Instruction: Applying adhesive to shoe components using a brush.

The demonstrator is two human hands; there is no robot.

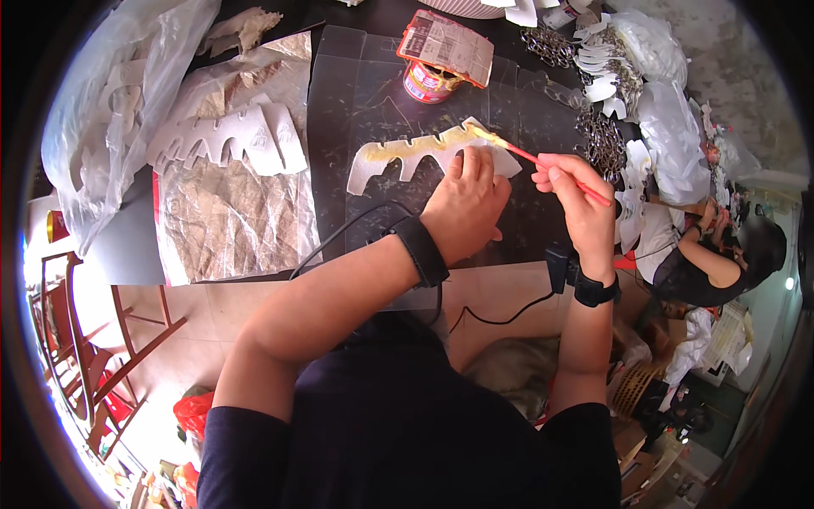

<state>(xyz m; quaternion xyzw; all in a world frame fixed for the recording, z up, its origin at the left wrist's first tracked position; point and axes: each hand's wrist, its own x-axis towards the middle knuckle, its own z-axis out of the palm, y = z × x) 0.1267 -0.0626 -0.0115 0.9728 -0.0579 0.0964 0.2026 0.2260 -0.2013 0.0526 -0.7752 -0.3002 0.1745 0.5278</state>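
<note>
A white notched cut-out piece [409, 154] lies on the dark table, with yellowish glue spread along its upper edge. My left hand [469, 204] holds it down near its right end, fingers close together and bent onto it. Between the closed fingers of my right hand [579, 199] is a thin red-handled brush [532, 157]. Its yellow-coated tip touches the piece's upper right edge. Beyond the piece stands a red glue can [426, 84], with a stained piece of cardboard [448, 48] resting across its top.
Several similar white cut-outs [229, 140] lie on a brown plastic-covered sheet [242, 222] at the left. A clear plastic bag [119, 110] sits beside them. Metal chains [600, 144] and plastic bags [674, 140] crowd the right side. Another person [716, 259] sits at the far right.
</note>
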